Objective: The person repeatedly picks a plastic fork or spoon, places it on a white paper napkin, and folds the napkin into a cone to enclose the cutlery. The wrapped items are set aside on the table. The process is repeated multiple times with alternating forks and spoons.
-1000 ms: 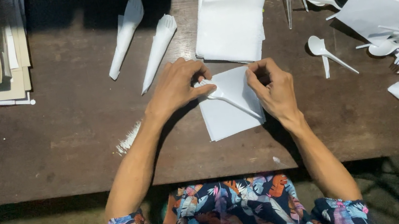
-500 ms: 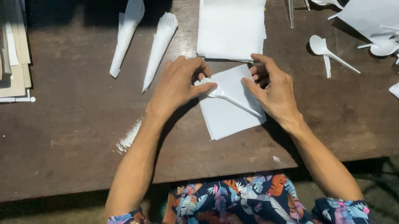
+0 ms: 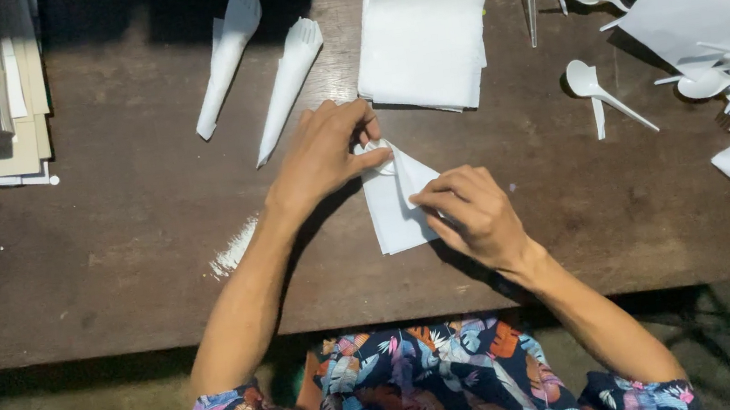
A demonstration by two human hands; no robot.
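Head view: both hands (image 3: 400, 186) pinch a thin white paper napkin (image 3: 396, 215), folding it.

Two wrapped cones (image 3: 226, 59); one napkin stack (image 3: 423, 38); two hands (image 3: 325, 149).

Left hand (image 3: 321, 154) pressing top of white napkin (image 3: 395, 215) at bench (image 3: 111, 276) middle; right hand (image 3: 474, 214) folding its right side over. Napkin stack (image 3: 423, 38) near far edge.
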